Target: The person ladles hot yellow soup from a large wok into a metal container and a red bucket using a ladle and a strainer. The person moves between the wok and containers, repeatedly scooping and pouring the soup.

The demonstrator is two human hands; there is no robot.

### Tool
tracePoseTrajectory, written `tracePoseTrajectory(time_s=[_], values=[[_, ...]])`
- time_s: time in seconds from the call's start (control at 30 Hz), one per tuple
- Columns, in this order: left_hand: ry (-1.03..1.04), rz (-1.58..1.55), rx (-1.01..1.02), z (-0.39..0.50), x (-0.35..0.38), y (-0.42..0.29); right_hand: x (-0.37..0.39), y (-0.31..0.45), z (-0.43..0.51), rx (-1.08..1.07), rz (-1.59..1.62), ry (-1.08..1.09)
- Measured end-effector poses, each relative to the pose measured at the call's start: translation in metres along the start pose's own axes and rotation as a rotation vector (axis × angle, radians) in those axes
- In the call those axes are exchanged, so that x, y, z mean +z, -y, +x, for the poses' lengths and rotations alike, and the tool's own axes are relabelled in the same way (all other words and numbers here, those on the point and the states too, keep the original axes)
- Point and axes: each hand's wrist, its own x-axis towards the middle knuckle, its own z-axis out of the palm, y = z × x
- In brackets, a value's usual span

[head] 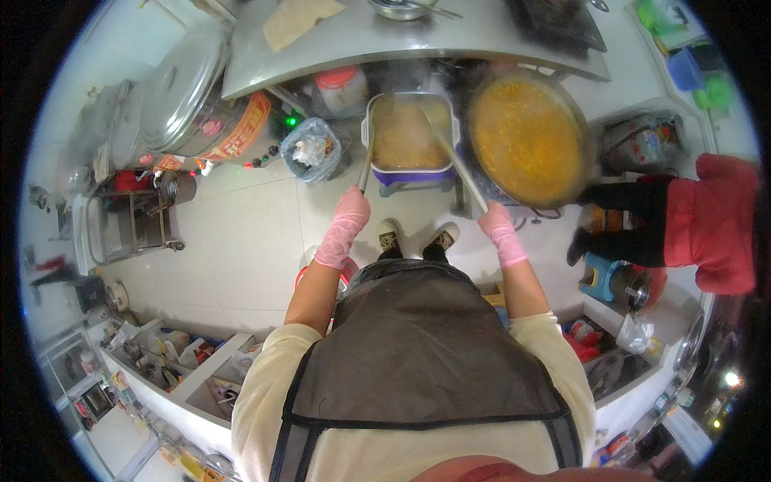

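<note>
My left hand [352,208], in a pink glove, is closed on a metal handle [365,169] that reaches to the left side of a white-rimmed rectangular basin [412,169]. Orange-brown food or liquid fills the basin, which rests on a purple stand [415,179]. My right hand [497,219], gloved the same way, grips a long metal handle [467,178] slanting into the basin. The ends of both tools are blurred or hidden by the food and steam. Right of the basin stands a large round pan [530,140] of yellow-orange liquid with bits in it.
A steel table [385,37] runs along the far side. A lined bin [313,150] stands left of the basin, beyond it large lidded steel pots [187,90]. A person in red [711,223] is at the right, near a blue stool [602,277]. Open compartments [205,367] lie behind at left.
</note>
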Motion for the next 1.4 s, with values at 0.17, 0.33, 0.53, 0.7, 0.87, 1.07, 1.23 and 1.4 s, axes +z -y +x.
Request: tracePoseTrajectory(time_s=[0.17,0.33,0.53,0.7,0.87,1.07,1.23,1.4], values=[[-0.007,0.014,0.033,0.002,-0.004,0.0,-0.033,0.022,-0.022,0.086,-0.032,-0.058],[-0.03,0.014,0.072,-0.002,-0.008,-0.005,-0.032,0.017,-0.041,0.056,-0.052,-0.219],[-0.049,-0.01,0.038,-0.002,-0.007,-0.001,-0.002,-0.006,-0.033,0.14,-0.146,-0.125],[-0.054,-0.048,0.111,-0.004,-0.009,0.013,-0.002,-0.014,-0.046,0.132,0.103,-0.019],[0.096,-0.364,-0.07,-0.006,-0.018,0.021,-0.014,-0.026,-0.041,0.191,0.771,0.395],[0.258,-0.712,-0.092,-0.03,-0.039,0.014,-0.042,-0.026,-0.07,0.247,1.249,0.787],[0.414,-0.842,-0.098,-0.052,-0.051,-0.003,-0.066,-0.022,-0.091,0.193,1.411,0.853],[0.582,-0.892,-0.058,-0.052,-0.045,-0.049,-0.076,-0.045,-0.097,0.239,1.573,0.758]])
